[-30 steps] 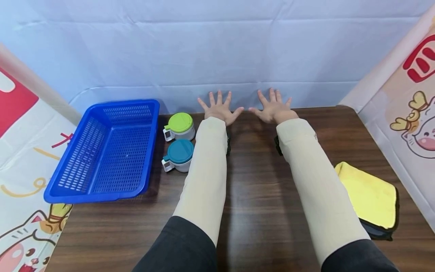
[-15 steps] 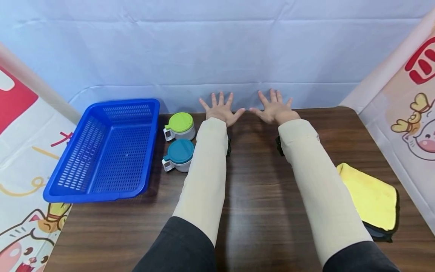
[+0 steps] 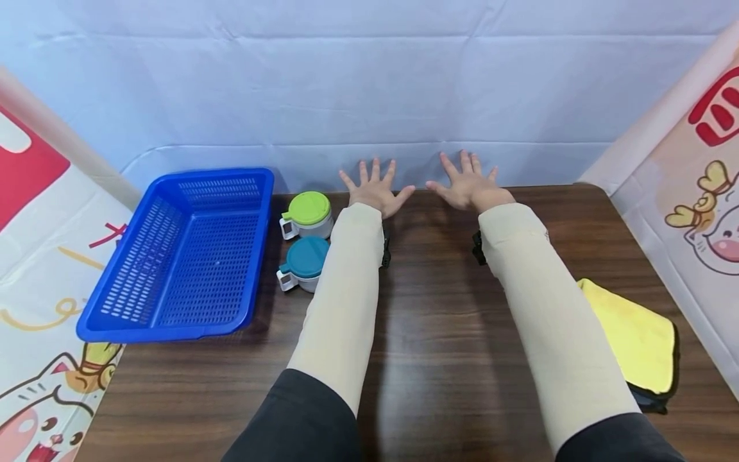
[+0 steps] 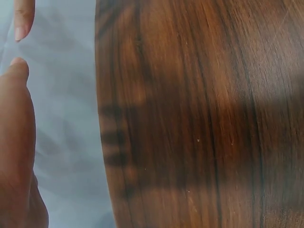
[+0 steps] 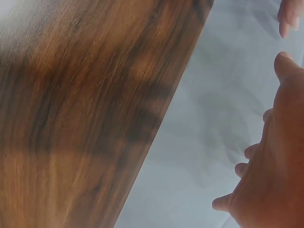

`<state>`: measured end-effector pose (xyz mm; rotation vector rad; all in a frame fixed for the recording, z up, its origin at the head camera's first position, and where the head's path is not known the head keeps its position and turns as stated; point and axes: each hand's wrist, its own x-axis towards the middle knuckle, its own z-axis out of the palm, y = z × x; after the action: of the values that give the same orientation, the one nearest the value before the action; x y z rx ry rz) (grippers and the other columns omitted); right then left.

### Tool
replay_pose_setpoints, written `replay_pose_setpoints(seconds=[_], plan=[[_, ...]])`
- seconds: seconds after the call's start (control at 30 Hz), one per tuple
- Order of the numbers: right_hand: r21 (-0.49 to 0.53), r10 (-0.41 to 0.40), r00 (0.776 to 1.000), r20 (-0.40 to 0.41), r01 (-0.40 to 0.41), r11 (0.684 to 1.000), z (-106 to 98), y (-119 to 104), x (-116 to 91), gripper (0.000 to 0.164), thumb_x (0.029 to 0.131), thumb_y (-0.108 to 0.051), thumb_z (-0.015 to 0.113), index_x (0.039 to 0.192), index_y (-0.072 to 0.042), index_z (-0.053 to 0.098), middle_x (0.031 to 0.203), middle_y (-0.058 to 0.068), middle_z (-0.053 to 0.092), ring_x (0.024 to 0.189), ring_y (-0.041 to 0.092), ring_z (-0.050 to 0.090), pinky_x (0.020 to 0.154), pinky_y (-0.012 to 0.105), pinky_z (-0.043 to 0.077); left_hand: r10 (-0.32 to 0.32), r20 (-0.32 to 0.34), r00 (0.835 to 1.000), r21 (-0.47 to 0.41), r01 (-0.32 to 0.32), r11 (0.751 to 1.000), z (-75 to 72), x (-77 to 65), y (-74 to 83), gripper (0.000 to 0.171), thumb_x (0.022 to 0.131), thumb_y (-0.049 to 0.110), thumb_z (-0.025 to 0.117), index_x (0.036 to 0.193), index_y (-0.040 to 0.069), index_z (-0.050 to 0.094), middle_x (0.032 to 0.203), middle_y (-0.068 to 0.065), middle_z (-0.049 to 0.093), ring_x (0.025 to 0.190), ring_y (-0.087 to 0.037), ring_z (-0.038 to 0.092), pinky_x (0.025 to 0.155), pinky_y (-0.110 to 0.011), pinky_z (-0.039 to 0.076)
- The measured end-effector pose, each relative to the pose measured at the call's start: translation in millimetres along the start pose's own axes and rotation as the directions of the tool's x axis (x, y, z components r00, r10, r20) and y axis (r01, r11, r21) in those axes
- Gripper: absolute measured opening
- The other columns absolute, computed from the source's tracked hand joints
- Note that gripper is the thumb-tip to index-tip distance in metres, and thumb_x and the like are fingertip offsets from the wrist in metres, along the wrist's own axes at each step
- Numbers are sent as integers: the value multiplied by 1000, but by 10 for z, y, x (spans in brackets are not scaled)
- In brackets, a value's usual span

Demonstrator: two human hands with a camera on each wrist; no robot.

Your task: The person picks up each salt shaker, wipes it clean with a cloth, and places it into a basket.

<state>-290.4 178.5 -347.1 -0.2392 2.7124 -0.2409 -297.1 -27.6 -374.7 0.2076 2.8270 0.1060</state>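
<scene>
Both hands are stretched forward over the table's far edge, fingers spread and holding nothing. My left hand (image 3: pixel 374 192) is left of centre, its thumb pointing towards the other hand. My right hand (image 3: pixel 466 187) mirrors it a short way to the right. Nearest to the left hand stand a jar with a lime green lid (image 3: pixel 308 208) and, in front of it, one with a teal lid (image 3: pixel 307 256). Each has a white handle; the left sleeve partly covers the teal-lidded one. In the wrist views the left thumb (image 4: pixel 18 76) and right thumb (image 5: pixel 285 66) show against white cloth.
A blue plastic basket (image 3: pixel 254 256) with perforated sides stands at the left of the brown wooden table (image 3: pixel 427 359). A folded yellow cloth (image 3: pixel 632 340) with a dark edge lies at the right, partly behind the right sleeve. A white sheet (image 3: pixel 358 83) hangs behind the table.
The arms have drifted very slightly apart, and the view has shifted a little. Both hands stay spread; the jars, basket and cloth stay in place.
</scene>
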Motion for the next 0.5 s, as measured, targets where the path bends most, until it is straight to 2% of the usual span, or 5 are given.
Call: replay_pose_setpoints(seconds=[0.13,0.33,0.5], plan=[[-32,-23,1000,-8,23,999,17,12,6,87,98,-76,14,159,-24,-20,162,23,-27,149,42,-26,111,74,-12,6,10,1000,6,-6,1000,20,16,-5,80,96,78,9,160,35,-15,169,-4,-15,153,-34,-18,113,-72,-12],[-57,-60,998,-16,59,997,2,54,-21,86,98,-75,14,160,-24,-18,162,21,-29,149,42,-26,110,74,-13,56,12,998,8,-56,998,26,43,33,79,97,77,7,160,35,-15,169,-4,-15,153,-33,-17,112,-72,-14],[-64,-83,996,-18,81,995,-33,117,-80,86,98,-75,15,160,-25,-17,161,19,-30,148,41,-26,110,73,-15,71,1,998,9,-71,997,8,13,33,76,98,74,6,160,34,-15,169,-4,-15,154,-33,-16,112,-71,-14]])
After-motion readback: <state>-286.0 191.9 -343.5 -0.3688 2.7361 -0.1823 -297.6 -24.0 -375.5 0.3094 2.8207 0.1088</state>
